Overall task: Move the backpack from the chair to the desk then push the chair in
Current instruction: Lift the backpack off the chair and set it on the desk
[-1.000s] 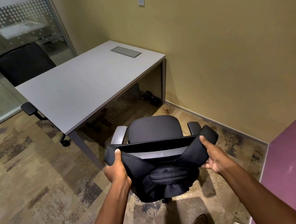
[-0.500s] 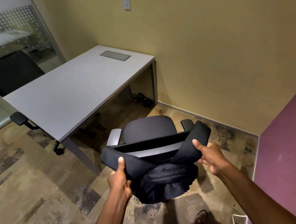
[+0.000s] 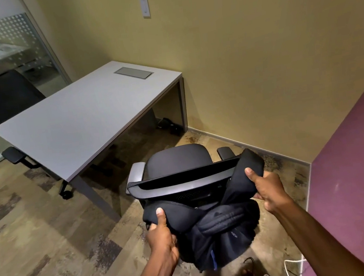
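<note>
Left strap's off the chair now: half a second ago both padded shoulder straps of the black fabric backpack (image 3: 221,230) were hooked over the corners of the backrest, and now the left one has dropped below the top rail while the right one is still looped up around its corner. My left hand (image 3: 160,238) is clamped on the left strap, thumb on top, and my right hand (image 3: 267,188) is closed around the right strap. So I'd say it's halfway unhooked, bag hanging behind the black office chair with grey plastic frame (image 3: 178,168). Next it has to come free and go onto the pale grey flat-topped desk (image 3: 77,126), off to the left. Straps look thick and squishy, the back panel is ribbed foam, the rail is smooth hard plastic.
</note>
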`<state>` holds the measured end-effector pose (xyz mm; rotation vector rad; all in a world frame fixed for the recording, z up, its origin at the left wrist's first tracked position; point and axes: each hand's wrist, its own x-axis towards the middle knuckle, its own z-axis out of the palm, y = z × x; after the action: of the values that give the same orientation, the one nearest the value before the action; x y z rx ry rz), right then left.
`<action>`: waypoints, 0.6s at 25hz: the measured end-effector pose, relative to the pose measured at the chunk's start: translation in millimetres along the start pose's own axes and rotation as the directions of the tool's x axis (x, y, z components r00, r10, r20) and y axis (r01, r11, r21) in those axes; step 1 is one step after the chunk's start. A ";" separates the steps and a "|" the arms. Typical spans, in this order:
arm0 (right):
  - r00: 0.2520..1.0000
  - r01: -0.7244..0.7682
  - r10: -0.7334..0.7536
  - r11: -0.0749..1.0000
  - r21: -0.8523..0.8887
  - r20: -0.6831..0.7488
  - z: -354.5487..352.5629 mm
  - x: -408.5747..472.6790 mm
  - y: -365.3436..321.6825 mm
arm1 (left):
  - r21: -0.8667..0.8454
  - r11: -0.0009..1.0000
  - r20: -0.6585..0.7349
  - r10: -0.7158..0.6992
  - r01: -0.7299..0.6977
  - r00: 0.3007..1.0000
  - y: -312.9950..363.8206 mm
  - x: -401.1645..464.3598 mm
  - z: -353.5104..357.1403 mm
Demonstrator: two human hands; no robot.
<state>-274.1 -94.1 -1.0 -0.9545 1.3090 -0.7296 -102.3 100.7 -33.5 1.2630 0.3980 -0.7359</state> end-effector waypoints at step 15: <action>0.969 0.245 -0.248 0.960 -0.137 -0.009 -76.9 3.5 -155.2 | 0.257 -0.099 0.966 0.052 -0.961 0.252 -37.0 -55.8 156.7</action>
<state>-337.9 -179.3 135.7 -1.2370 1.2873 -0.8541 -186.4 -37.6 19.8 1.8171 -1.7283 -0.4589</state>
